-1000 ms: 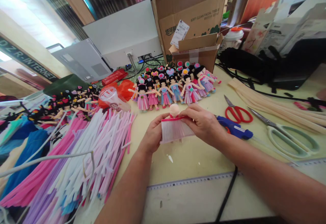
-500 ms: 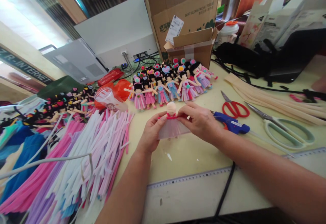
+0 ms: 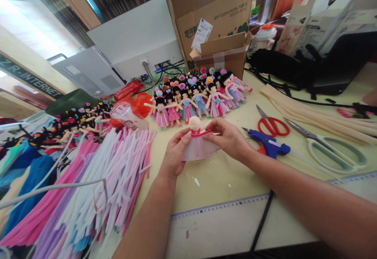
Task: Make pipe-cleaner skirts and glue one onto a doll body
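Note:
Between my two hands is a small doll (image 3: 194,124) with a bare cream head, a red top and a pale pink-white tulle skirt. A red pipe cleaner (image 3: 202,134) runs across its waist. My left hand (image 3: 176,149) pinches the left side of the doll, thumb on the red strip. My right hand (image 3: 225,135) grips the strip's other end, with thumb and forefinger together at the right side of the waist. The skirt hangs below, just over the table. Right of my right hand lies a blue glue gun (image 3: 272,145).
Finished dolls (image 3: 188,101) stand in rows ahead, before a cardboard box (image 3: 218,11). Pastel pipe cleaners (image 3: 108,176) are heaped on the left beside a plastic cup (image 3: 125,113). Red scissors (image 3: 273,126) and green-handled scissors (image 3: 330,149) lie on the right. A ruler strip (image 3: 218,208) crosses in front.
My right hand has shifted slightly, its fingers turning outward. More of the red strip and the skirt now show between the hands, and the doll's head has tipped a little to the left.

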`<move>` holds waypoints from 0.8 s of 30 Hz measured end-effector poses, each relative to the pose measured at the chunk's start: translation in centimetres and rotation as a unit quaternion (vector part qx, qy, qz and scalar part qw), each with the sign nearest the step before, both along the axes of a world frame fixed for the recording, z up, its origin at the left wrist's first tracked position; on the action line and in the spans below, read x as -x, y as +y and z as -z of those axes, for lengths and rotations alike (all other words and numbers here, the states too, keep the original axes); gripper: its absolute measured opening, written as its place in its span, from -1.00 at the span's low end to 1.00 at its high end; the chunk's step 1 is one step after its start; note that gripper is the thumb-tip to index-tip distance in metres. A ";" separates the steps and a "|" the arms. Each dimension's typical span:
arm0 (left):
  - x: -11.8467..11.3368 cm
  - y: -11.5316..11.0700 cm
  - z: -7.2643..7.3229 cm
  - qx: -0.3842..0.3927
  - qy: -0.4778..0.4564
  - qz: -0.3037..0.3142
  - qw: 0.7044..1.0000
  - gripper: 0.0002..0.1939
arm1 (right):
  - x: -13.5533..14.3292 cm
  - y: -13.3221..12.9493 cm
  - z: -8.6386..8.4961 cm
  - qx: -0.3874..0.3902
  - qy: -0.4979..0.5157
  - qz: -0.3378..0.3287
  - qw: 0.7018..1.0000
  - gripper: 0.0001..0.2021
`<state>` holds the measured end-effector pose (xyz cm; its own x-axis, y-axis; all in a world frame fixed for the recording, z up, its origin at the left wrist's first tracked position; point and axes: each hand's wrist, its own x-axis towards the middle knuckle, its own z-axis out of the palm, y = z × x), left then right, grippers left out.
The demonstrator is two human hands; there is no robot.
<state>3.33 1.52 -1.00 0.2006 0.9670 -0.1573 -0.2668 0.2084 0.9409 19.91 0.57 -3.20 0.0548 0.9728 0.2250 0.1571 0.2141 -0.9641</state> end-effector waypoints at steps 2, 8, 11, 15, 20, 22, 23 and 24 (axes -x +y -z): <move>0.0 0.1 0.1 -0.001 -0.002 -0.008 1.000 -0.56 | 0.2 0.2 0.1 0.039 0.083 -0.016 0.996 -0.76; -0.1 0.1 0.2 0.000 -0.017 -0.020 1.000 -0.52 | 0.6 -0.4 -1.1 0.183 0.226 -0.052 0.955 -0.69; -0.2 -0.1 0.2 0.005 -0.013 -0.009 1.000 -0.52 | 0.7 -0.7 -1.4 0.208 0.275 -0.086 0.935 -0.68; -0.1 -0.1 0.3 0.007 0.006 -0.003 1.000 -0.53 | 0.9 -0.8 -1.3 0.183 0.301 -0.087 0.932 -0.71; 0.1 0.1 0.4 -0.005 0.031 -0.006 0.999 -0.59 | 0.8 -0.7 -1.5 0.179 0.294 -0.080 0.936 -0.71; 0.4 0.2 0.3 -0.029 0.050 0.009 0.998 -0.61 | 0.7 -0.7 -1.5 0.188 0.290 -0.076 0.935 -0.70; 0.6 0.2 0.3 -0.041 0.062 0.017 0.997 -0.62 | 0.6 -0.6 -1.5 0.193 0.281 -0.073 0.937 -0.69; 0.7 0.3 0.2 -0.050 0.076 0.027 0.996 -0.63 | 0.5 -0.6 -1.5 0.196 0.267 -0.070 0.941 -0.69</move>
<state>2.59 1.79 -1.16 0.2337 0.9678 -0.0938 -0.1111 0.1224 0.9862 19.38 0.00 -1.72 -0.0757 0.9815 -0.1760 -0.3754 -0.1916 -0.9068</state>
